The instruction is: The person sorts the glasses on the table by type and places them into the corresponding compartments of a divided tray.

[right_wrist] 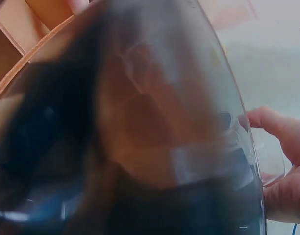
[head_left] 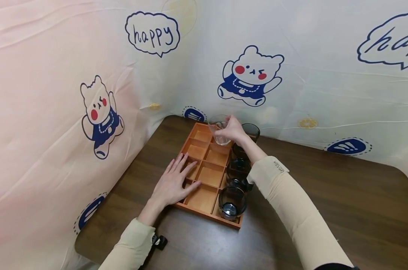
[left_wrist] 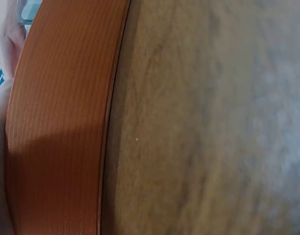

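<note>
My right hand [head_left: 233, 130] holds a clear glass cup [head_left: 220, 129] between thumb and fingers, over the far end of a wooden compartment tray [head_left: 207, 216]. Whether the cup touches the tray is hard to tell. My left hand [head_left: 171, 183] lies across the tray's near left side, fingers spread. Along the tray's right column stand several dark tinted glass cups [head_left: 232, 202], the far ones partly behind my right wrist. One dark cup [right_wrist: 155, 122] fills much of the right wrist view. The tray's orange-brown side [left_wrist: 62, 98] dominates the left wrist view.
The tray sits on a dark brown wooden table [head_left: 325, 202]. A printed cloth [head_left: 308, 75] with cartoon bears hangs behind and to the left of the table. On my left wrist is a black strap [head_left: 160, 242].
</note>
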A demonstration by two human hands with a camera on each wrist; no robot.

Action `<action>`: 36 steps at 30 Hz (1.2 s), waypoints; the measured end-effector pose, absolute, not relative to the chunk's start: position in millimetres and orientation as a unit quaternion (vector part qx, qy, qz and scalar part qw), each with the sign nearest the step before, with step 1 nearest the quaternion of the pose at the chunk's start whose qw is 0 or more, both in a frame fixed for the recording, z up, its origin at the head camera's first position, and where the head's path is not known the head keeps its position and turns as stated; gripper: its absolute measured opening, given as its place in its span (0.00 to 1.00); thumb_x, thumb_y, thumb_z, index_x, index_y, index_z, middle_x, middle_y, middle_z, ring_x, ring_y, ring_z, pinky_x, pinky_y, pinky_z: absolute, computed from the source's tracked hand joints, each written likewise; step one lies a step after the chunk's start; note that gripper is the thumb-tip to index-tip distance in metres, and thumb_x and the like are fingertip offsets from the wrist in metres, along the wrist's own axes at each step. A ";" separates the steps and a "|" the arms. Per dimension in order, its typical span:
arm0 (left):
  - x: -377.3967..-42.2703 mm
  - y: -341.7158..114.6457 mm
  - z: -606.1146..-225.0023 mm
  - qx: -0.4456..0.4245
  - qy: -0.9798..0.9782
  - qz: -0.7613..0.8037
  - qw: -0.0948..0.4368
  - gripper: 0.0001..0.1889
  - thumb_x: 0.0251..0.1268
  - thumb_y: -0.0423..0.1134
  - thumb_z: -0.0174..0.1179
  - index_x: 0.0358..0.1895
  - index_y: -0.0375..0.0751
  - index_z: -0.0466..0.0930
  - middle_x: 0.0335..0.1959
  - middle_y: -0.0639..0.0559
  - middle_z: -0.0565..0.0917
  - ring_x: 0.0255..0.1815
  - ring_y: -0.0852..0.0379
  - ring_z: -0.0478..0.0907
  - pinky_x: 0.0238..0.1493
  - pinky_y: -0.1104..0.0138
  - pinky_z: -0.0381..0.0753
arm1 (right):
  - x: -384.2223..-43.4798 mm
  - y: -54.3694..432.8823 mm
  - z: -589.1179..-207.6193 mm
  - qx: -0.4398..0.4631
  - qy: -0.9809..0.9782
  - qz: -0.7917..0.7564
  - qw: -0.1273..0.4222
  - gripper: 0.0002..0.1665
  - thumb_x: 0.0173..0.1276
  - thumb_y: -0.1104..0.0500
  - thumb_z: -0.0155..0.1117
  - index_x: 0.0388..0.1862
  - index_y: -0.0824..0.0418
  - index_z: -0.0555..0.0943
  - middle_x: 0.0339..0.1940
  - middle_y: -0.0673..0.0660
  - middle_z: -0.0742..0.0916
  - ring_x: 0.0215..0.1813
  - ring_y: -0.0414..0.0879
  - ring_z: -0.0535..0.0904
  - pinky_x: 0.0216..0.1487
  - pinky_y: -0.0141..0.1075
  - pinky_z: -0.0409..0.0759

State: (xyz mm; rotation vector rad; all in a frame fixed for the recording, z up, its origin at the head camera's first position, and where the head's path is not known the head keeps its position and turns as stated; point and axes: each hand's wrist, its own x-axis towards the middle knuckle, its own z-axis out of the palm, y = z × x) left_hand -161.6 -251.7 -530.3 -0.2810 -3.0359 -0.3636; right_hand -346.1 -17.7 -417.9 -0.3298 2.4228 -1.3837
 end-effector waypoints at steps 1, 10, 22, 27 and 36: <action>-161.6 -251.4 -529.5 -0.092 -0.988 -0.119 0.035 0.44 0.76 0.77 0.51 0.86 0.56 0.67 0.94 0.45 0.53 0.96 0.44 0.44 0.93 0.42 0.51 | -346.5 -17.6 -418.6 -0.117 0.850 -0.486 0.165 0.52 0.69 0.59 0.79 0.82 0.69 0.59 0.77 0.72 0.74 0.71 0.62 0.73 0.73 0.55 0.80; -161.7 -248.2 -529.3 -0.100 -0.988 -0.117 0.035 0.44 0.77 0.77 0.49 0.87 0.57 0.67 0.94 0.46 0.52 0.96 0.45 0.44 0.94 0.42 0.51 | -345.6 -17.4 -425.9 -0.148 0.884 -0.417 0.152 0.52 0.65 0.64 0.80 0.79 0.71 0.60 0.76 0.73 0.74 0.67 0.60 0.72 0.71 0.53 0.83; -161.1 -245.8 -527.6 -0.099 -0.988 -0.117 0.032 0.44 0.77 0.77 0.49 0.87 0.57 0.67 0.94 0.47 0.51 0.96 0.46 0.43 0.94 0.43 0.50 | -387.3 -16.9 -463.6 -0.155 0.905 -0.356 0.176 0.60 0.63 0.57 0.84 0.86 0.56 0.58 0.60 0.66 0.83 0.32 0.51 0.86 0.33 0.40 0.84; -161.1 -247.1 -527.2 -0.098 -0.988 -0.115 0.031 0.44 0.77 0.77 0.48 0.87 0.58 0.66 0.94 0.48 0.50 0.96 0.46 0.42 0.94 0.43 0.50 | -392.9 -17.5 -472.3 -0.179 0.914 -0.333 0.146 0.58 0.63 0.55 0.84 0.84 0.61 0.61 0.61 0.67 0.86 0.37 0.53 0.88 0.42 0.42 0.89; -159.5 -251.0 -527.6 -0.092 -0.988 -0.123 0.033 0.44 0.77 0.77 0.49 0.87 0.58 0.67 0.94 0.47 0.51 0.96 0.46 0.43 0.94 0.42 0.51 | -343.1 -28.3 -434.0 -0.201 0.944 -0.246 0.091 0.48 0.72 0.58 0.75 0.84 0.67 0.64 0.84 0.72 0.68 0.82 0.66 0.70 0.84 0.60 0.74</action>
